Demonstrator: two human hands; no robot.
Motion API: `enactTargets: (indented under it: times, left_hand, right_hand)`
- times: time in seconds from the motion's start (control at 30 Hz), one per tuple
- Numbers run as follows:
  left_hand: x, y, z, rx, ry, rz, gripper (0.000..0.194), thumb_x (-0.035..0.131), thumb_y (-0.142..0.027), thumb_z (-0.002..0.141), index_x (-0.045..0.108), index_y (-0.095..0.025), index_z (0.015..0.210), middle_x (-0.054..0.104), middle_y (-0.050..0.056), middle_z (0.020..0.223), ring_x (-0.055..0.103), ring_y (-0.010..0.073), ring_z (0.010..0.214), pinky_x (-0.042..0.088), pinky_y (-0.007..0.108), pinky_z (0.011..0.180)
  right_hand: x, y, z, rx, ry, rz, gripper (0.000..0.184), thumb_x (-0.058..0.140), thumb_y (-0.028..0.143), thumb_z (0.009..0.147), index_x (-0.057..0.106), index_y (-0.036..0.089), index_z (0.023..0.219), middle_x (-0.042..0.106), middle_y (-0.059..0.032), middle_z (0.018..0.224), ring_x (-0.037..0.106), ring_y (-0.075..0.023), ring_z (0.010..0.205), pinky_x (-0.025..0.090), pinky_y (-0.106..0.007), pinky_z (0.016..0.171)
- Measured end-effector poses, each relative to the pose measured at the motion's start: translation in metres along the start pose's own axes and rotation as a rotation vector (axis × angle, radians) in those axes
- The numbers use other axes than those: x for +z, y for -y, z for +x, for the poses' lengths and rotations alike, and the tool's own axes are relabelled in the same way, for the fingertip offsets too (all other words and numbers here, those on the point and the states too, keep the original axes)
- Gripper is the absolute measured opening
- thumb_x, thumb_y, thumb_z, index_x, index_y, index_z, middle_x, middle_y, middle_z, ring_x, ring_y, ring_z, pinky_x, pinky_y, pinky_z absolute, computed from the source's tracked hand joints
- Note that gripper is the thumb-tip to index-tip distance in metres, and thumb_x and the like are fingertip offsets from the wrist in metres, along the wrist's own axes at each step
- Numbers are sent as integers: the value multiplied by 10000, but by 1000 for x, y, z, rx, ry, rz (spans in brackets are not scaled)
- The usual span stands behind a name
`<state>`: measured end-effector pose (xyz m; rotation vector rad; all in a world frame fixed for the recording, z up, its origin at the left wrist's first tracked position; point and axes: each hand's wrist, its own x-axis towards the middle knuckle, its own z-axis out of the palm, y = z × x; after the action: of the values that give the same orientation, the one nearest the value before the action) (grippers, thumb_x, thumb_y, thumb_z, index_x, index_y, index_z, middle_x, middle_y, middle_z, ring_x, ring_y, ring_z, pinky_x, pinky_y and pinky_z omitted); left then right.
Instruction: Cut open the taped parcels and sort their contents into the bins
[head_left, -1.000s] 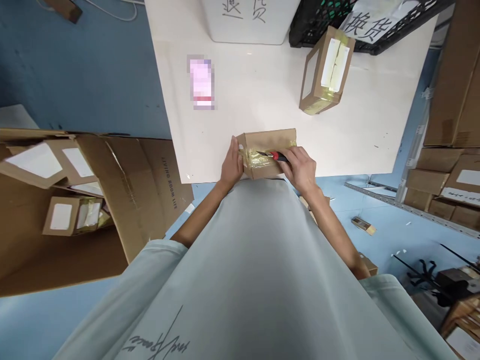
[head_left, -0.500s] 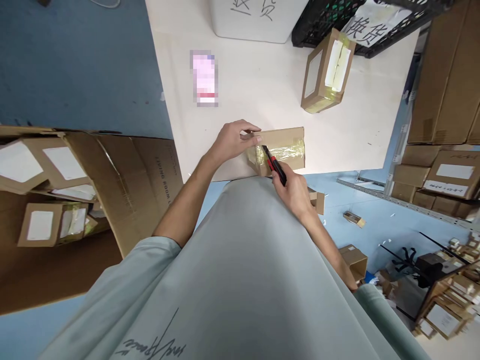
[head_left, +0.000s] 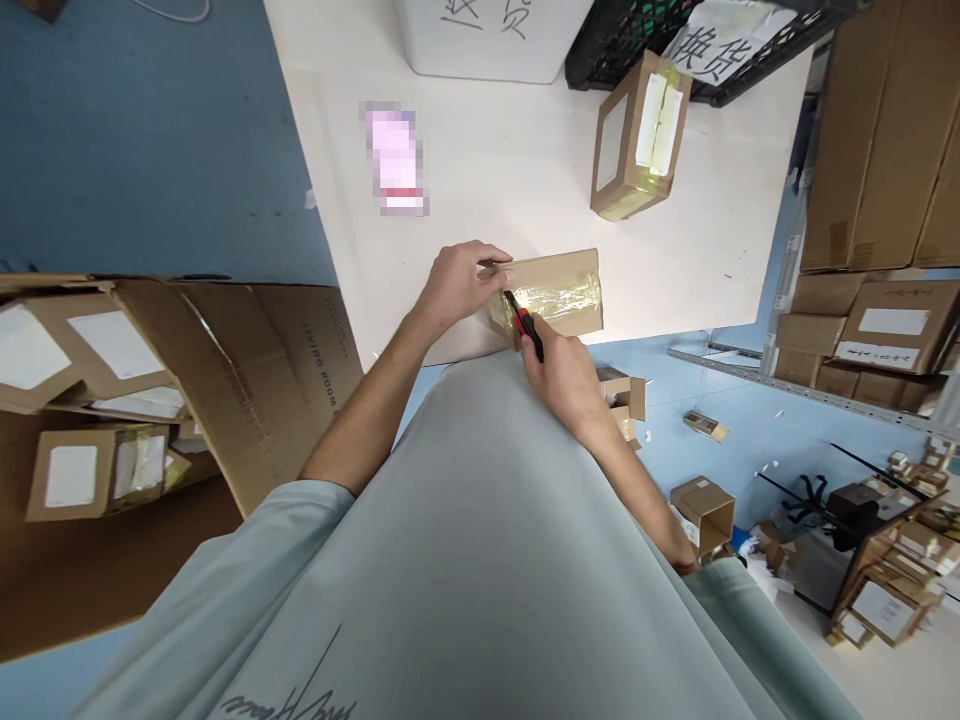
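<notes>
A taped cardboard box [head_left: 547, 272] lies near the front edge of the table, with shiny yellowish tape along its upper face. At the box's left end, my left hand [head_left: 457, 287] grips it, thumb on top near the tape. My right hand [head_left: 566, 378] is wrapped around a red and black utility knife [head_left: 528, 330]. The knife's tip is at the tape close to my left thumb; whether the blade is into the tape I cannot tell.
A second taped box [head_left: 637, 140] stands farther back on the white table [head_left: 487, 170], beside a black crate [head_left: 600, 50] and a white bin [head_left: 480, 50]. A blurred pink item [head_left: 396, 160] lies left. An open carton [head_left: 277, 370] holding labelled boxes stands left of me.
My right hand has moved the knife a little left along the box, closer to my left thumb. My left hand keeps its grip. The whole view has shifted slightly.
</notes>
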<state>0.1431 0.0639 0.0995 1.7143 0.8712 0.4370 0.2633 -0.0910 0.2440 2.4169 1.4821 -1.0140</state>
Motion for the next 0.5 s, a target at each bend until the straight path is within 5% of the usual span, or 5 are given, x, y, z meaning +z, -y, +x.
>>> enactTargets:
  times: [0.33, 0.5]
  left_hand:
    - [8, -3, -5, -29, -72, 3, 312, 708, -349, 1018, 864, -251, 1269, 853, 53, 1312, 797, 293, 1199, 702, 477, 1057]
    - [2, -4, -8, -31, -21, 22, 351, 709, -411, 1046, 823, -243, 1332, 823, 76, 1356, 777, 296, 1234, 686, 484, 1098]
  right_hand:
    - [19, -4, -36, -53, 149, -89, 477, 473, 338, 1134, 694, 274, 1551, 869, -128, 984, 798, -364, 844, 570, -432, 762]
    - [-4, -37, -42, 2, -38, 98, 552, 423, 434, 1159, 613, 300, 1660, 879, -96, 1036, 819, -364, 868, 587, -413, 775]
